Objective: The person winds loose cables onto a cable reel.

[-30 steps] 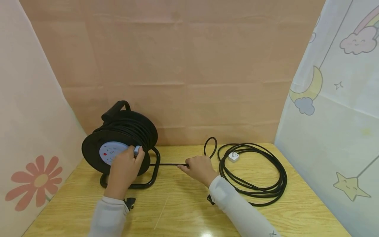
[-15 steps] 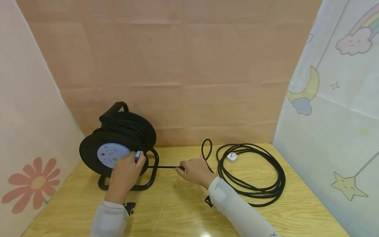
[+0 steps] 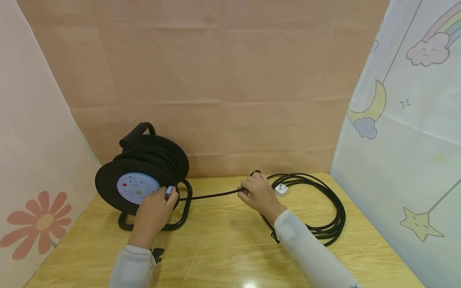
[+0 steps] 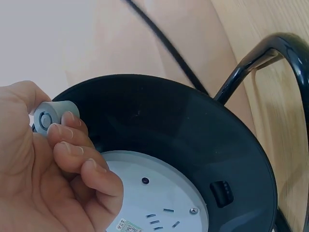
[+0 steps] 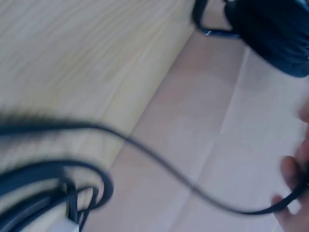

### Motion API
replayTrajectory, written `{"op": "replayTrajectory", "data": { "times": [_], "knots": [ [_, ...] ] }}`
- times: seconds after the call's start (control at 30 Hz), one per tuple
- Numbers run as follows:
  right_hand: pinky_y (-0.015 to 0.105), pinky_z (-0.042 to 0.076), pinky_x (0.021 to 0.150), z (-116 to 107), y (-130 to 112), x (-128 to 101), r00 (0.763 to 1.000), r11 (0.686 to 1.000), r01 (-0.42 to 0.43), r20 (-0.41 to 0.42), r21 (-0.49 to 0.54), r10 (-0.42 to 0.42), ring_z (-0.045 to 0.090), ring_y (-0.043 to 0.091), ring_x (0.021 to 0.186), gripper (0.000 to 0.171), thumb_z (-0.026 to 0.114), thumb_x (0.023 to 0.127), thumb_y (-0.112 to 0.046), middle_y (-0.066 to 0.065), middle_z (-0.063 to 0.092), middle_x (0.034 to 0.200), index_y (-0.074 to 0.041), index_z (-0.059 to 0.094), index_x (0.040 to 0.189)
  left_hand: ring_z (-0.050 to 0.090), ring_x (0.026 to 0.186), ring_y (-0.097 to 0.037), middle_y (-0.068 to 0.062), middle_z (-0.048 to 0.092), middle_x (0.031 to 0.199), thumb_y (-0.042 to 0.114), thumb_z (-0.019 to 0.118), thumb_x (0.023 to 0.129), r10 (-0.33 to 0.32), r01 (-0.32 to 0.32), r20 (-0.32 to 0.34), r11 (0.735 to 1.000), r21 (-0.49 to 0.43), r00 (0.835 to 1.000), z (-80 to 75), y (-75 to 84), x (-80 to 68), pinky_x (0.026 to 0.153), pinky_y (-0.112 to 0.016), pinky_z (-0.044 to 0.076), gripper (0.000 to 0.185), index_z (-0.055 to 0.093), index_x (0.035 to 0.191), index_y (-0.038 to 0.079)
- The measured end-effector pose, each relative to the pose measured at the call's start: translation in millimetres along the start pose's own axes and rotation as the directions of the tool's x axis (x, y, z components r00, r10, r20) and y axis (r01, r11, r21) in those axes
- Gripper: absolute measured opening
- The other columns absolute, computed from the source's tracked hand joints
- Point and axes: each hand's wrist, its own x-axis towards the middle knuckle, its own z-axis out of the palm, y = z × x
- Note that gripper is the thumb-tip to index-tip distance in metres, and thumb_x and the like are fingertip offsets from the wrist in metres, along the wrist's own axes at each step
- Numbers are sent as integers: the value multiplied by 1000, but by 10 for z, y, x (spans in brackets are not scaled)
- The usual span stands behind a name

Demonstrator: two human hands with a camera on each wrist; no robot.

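Note:
A black cable reel (image 3: 108, 182) with a grey-blue socket panel stands on a black tube frame at the left of the table. My left hand (image 3: 153, 216) pinches the small grey crank knob (image 4: 55, 115) on the reel's face between thumb and forefinger. From the reel a black cable (image 3: 212, 195) runs right to my right hand (image 3: 262, 196), whose fingers curl round it above the table. Beyond that hand the cable joins a loose coil (image 3: 338, 216) lying on the table. In the right wrist view the held cable is partly blurred.
A white plug (image 3: 281, 189) lies at the coil's left side. The wooden table (image 3: 216, 248) meets an orange backdrop (image 3: 230, 100) behind and printed cloth at both sides. Black straps show at both wrists.
My right hand has slid right and slightly up, and the cable span to the reel is longer. The upright cable loop behind it is now mostly hidden. My left hand stays on the knob.

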Motion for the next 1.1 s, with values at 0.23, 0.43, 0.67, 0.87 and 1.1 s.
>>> {"op": "replayTrajectory", "data": {
  "times": [0.23,0.43,0.67,0.87,1.1],
  "knots": [
    [44,52,88,-37,128,18,970,989,-117,-204,94,134,59,32,100,13,73,91,-9,12,57,102,-5,62,96,58,65,-26,-6,57,69,44,35,107,6,-6,11,1000,2,1000,38,1,31,63,-47,49,49,59,84,7],
    [45,47,82,-114,157,58,845,781,-456,-67,426,530,52,31,97,38,47,107,-36,16,47,110,1,47,116,62,70,-29,-9,61,74,44,35,107,2,-2,14,1000,4,1000,51,4,27,66,-50,51,49,61,88,6],
    [36,36,61,-272,66,105,841,689,-513,141,511,522,38,23,66,38,34,109,-42,8,40,83,-5,37,105,57,65,-25,-6,55,68,44,37,107,-3,3,24,1000,-7,1000,58,3,6,63,-46,49,48,59,83,8],
    [32,37,56,-597,214,99,857,759,-514,210,400,470,43,17,60,26,53,104,-34,3,51,77,-11,49,94,61,73,-29,-9,62,77,43,39,107,-26,25,75,1000,7,997,92,-61,-30,70,-50,51,49,64,91,4],
    [26,25,44,-807,493,-152,882,883,-460,162,95,442,32,9,47,41,67,97,-34,-9,38,55,-19,45,66,66,87,-38,-19,70,99,47,37,107,-45,40,149,998,42,988,151,-162,-85,77,-58,52,55,67,106,0]
  ]
}}
